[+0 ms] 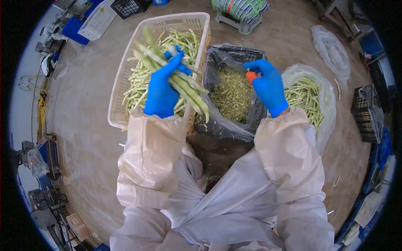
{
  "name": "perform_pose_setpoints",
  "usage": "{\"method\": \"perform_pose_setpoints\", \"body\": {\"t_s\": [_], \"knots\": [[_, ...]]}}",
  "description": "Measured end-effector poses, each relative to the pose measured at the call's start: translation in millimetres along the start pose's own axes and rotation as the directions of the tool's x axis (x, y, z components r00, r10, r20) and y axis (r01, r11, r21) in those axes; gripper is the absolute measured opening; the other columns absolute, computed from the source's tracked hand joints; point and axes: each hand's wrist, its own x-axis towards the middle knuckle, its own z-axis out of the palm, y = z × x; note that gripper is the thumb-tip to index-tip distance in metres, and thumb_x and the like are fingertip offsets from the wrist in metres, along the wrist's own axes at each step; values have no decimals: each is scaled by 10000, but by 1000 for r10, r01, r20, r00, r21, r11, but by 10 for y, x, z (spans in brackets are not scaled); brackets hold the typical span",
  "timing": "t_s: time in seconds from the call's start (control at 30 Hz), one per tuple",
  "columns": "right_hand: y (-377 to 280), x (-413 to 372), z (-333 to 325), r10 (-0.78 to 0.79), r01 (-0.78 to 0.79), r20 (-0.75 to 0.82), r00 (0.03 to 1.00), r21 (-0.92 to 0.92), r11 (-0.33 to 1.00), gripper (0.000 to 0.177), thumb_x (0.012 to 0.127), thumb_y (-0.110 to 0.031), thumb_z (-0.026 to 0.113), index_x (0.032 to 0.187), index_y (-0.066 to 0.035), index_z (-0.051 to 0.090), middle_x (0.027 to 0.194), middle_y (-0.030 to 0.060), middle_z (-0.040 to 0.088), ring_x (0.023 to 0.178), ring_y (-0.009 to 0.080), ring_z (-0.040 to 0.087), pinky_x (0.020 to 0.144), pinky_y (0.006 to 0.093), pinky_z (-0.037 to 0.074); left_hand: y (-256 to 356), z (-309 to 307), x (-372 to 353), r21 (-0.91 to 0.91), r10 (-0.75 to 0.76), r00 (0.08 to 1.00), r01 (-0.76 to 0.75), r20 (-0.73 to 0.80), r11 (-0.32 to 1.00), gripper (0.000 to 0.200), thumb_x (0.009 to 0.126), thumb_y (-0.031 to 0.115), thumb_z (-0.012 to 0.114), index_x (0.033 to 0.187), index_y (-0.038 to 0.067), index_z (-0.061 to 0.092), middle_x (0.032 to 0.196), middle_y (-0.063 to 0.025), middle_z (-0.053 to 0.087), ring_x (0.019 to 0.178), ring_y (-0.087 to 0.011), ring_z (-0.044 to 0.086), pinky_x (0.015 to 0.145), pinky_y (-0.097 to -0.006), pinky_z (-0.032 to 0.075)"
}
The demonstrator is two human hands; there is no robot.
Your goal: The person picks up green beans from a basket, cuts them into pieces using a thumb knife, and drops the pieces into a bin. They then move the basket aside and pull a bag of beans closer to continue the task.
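Observation:
In my left hand (164, 90), gloved in blue, the fingers are wrapped round a bunch of long green beans (186, 90). The bunch lies slantwise over the near right side of a large cream crate (119, 98) heaped with more beans. My right hand (269, 85), also in a blue glove, is closed on a small orange-handled tool (251, 76); its working end is not clear. That hand is over the right edge of a dark, plastic-lined crate (217, 129) holding small green bean trimmings (230, 94).
Right of the trimmings crate stands a clear plastic bag (328, 102) of green beans. Another clear bag (331, 52) lies on the floor behind it. A black crate (363, 119) is at the far right. A striped bundle (243, 8) rests on a grey stool (243, 27) ahead.

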Motion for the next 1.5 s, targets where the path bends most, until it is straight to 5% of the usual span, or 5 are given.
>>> {"method": "perform_pose_setpoints", "body": {"t_s": [0.5,0.67,0.83,1.2,1.5], "knots": [[-89,-177,444,183,-320,347,920,396,861,252,823,-117,591,1038,12,621,865,112,671,769,154,619,705,302,484,30,-210,53,-639,-63,942,272,331,719,293,929,106,480,1220,77,488,1076,-72,531,733,-114,525,693,-261,457],[-101,-119,309,122,-132,80,989,136,982,172,799,-125,608,927,-15,642,816,140,651,719,227,626,650,332,483,68,-175,45,89,90,978,-75,-187,993,412,870,105,568,1270,73,476,1114,-70,548,766,-137,549,675,-261,460],[-275,-165,211,-177,184,52,983,-207,961,151,766,-112,594,888,-35,638,858,169,624,736,349,591,660,400,474,-70,-21,-60,827,311,950,-161,-17,539,361,776,122,688,1121,52,607,900,-22,619,712,-86,544,640,-245,448],[-367,-170,210,154,-211,166,974,411,887,136,793,-95,611,892,-5,635,723,46,611,681,93,537,612,250,446,-406,217,-203,628,112,981,-186,156,755,218,778,100,686,971,17,632,832,-40,647,723,-118,599,625,-269,469],[142,-63,150,-191,141,-131,973,-323,936,283,767,-163,651,1035,-72,651,963,154,642,899,296,609,809,358,464,479,-336,112,515,379,890,-207,-256,832,347,792,122,656,1105,-10,584,996,-83,631,733,-146,578,646,-266,463]]}}
